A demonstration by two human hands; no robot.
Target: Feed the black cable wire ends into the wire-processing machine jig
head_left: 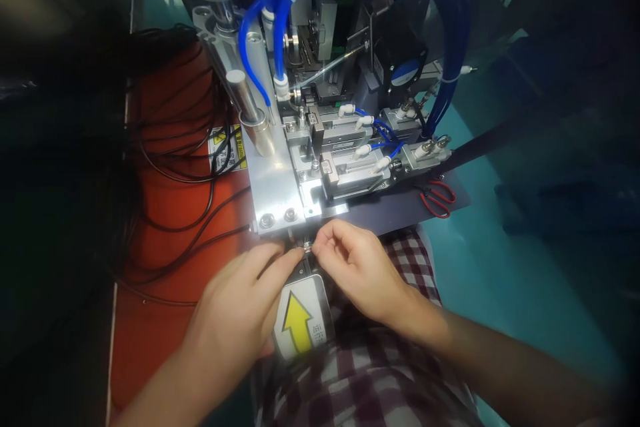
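My left hand point(245, 293) and my right hand point(355, 263) meet at the front edge of a metal machine point(275, 180). Between their fingertips sits a tiny shiny piece point(307, 248), too small to name. The left thumb and index finger close toward it from the left, partly hiding it. On the right, thumb and fingertips are pinched together at its other side. Just below is a dark block with a white plate bearing a yellow arrow point(297, 323). Whether each hand grips the piece or a part of the machine is hidden by the fingers.
Black cables point(200, 220) spread over the orange-red surface point(165, 327) at left. Thick blue air tubes point(450, 33) arch above the machine. Small pneumatic cylinders point(355, 173) stand beyond my hands. Red-handled scissors point(439, 199) lie at the right edge. A checkered cloth point(380, 373) covers my lap.
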